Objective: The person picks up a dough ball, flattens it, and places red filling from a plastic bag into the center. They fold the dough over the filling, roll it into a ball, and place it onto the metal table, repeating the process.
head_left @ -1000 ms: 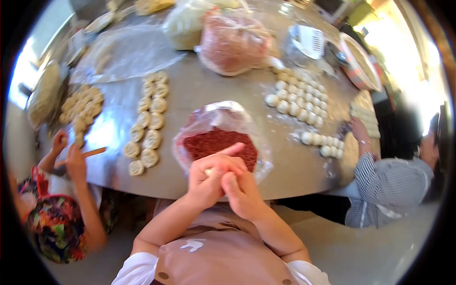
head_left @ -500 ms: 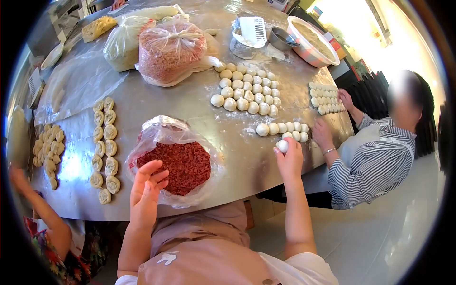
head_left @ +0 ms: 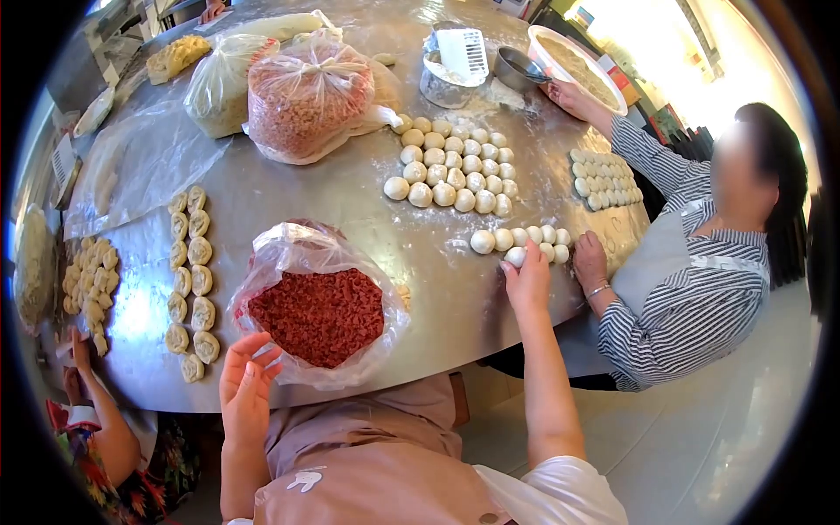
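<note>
My right hand (head_left: 528, 282) is closed on a white dough ball (head_left: 514, 256) at the near end of a short double row of dough balls (head_left: 503, 239). Whether that ball rests on the table cannot be made out. Beside the open plastic bag (head_left: 385, 343) of dark red crumbly filling (head_left: 319, 319), my left hand (head_left: 247, 376) is raised, palm up. Its fingers are loosely curled and apart, with nothing in them. Beyond the short row lies a larger block of floury dough balls (head_left: 455, 178).
Shaped dough pieces (head_left: 202, 280) line the metal table (head_left: 376, 219) at left. A tied bag of pinkish filling (head_left: 306, 101) stands behind. At right, a co-worker (head_left: 682, 289) in stripes reaches toward a metal pan (head_left: 514, 68) near a large bowl (head_left: 573, 70). Another person's arm (head_left: 109, 429) shows lower left.
My right hand has brought the dough ball up to the short row. My left hand has moved down and left, away from the filling. The co-worker's far arm now reaches toward the back.
</note>
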The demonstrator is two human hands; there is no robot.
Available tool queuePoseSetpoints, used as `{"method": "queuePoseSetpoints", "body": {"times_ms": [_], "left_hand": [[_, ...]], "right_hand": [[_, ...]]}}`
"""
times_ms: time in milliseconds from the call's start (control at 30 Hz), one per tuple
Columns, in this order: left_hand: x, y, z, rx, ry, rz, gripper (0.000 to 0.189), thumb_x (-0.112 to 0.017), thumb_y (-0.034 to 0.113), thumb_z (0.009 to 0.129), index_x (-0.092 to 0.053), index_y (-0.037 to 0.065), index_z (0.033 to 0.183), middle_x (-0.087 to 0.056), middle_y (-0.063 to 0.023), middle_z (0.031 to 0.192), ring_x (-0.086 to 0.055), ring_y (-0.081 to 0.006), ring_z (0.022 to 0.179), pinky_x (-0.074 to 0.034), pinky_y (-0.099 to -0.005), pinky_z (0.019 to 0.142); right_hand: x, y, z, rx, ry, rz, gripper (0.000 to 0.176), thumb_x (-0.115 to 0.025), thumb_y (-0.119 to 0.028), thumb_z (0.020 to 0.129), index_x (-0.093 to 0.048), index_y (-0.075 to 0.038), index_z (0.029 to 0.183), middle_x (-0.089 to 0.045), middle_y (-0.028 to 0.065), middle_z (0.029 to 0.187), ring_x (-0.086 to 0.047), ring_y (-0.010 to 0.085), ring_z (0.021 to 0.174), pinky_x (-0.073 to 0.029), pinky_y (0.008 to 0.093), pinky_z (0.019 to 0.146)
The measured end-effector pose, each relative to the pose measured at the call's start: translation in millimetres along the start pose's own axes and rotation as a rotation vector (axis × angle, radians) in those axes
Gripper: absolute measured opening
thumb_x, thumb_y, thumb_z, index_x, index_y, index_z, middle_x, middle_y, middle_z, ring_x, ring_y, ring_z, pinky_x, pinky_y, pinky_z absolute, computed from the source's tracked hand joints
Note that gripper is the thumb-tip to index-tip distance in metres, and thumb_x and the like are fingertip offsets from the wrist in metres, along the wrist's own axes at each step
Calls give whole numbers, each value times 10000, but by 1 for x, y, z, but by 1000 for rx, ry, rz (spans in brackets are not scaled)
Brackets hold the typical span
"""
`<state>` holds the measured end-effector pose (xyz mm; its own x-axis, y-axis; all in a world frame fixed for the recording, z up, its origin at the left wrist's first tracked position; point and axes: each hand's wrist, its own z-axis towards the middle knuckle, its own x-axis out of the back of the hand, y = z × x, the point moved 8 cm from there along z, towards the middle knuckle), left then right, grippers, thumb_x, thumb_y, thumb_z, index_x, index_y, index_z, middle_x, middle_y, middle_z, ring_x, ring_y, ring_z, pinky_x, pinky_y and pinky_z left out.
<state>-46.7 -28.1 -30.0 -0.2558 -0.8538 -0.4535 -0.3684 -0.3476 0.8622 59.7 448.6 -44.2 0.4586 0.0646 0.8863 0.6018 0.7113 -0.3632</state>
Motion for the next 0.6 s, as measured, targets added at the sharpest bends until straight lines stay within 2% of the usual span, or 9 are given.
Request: {"method": "queuePoseSetpoints", "body": {"times_ms": [167, 267, 333, 433, 500, 567, 600], "left_hand": [[6, 5, 1, -5, 17, -14, 344, -507, 200, 984, -468, 21, 1275, -533, -111, 1295, -555, -199, 1129, -450, -329, 939], [13, 8, 1, -18, 41, -10, 323, -489, 203, 992, -485, 26, 1262, -552, -107, 1275, -566, -197, 1115, -459, -328, 929], [21, 8, 0, -42, 57, -7, 302, -462, 206, 1007, -507, 39, 1254, -567, -96, 1262, -575, -192, 1107, -474, -328, 913], [63, 12, -6, -136, 220, 43, 264, -492, 192, 1000, -543, 30, 1202, -593, -70, 1193, -567, -165, 1085, -453, -302, 899], [95, 22, -13, -257, 409, 184, 245, -496, 172, 1000, -555, 35, 1195, -594, -52, 1164, -559, -137, 1055, -444, -274, 882], [136, 29, -24, -345, 584, 351, 248, -509, 132, 992, -549, 30, 1214, -583, -44, 1132, -536, -105, 1008, -425, -240, 878], [157, 30, -28, -370, 656, 438, 283, -512, 114, 987, -528, 19, 1253, -561, -71, 1169, -517, -121, 1042, -416, -244, 901]], "right_hand": [[1, -3, -11, 41, 34, -16, 337, -673, -95, 833, -592, -59, 1157, -586, 147, 1122, -615, 371, 943, -514, 437, 804], [-4, -7, -10, 14, 61, -14, 269, -669, -79, 826, -637, -60, 1093, -613, 134, 1038, -629, 324, 884, -512, 388, 796], [-8, -3, -10, -8, 50, -23, 286, -674, -73, 818, -638, -75, 1102, -614, 129, 1051, -632, 320, 879, -514, 390, 782], [-7, -6, -8, 23, 26, -52, 309, -674, -94, 829, -613, -64, 1130, -612, 135, 1073, -633, 323, 871, -516, 402, 772], [2, -16, -14, 83, 43, -92, 332, -668, -138, 854, -578, -68, 1165, -607, 138, 1097, -643, 323, 850, -521, 422, 759], [28, -48, -24, 15, 61, 79, 344, -679, -150, 853, -568, -52, 1164, -610, 137, 1079, -644, 285, 766, -523, 396, 705], [40, -66, -32, -24, 69, 164, 352, -684, -156, 852, -562, -45, 1163, -612, 137, 1070, -644, 267, 724, -524, 383, 679]]}}
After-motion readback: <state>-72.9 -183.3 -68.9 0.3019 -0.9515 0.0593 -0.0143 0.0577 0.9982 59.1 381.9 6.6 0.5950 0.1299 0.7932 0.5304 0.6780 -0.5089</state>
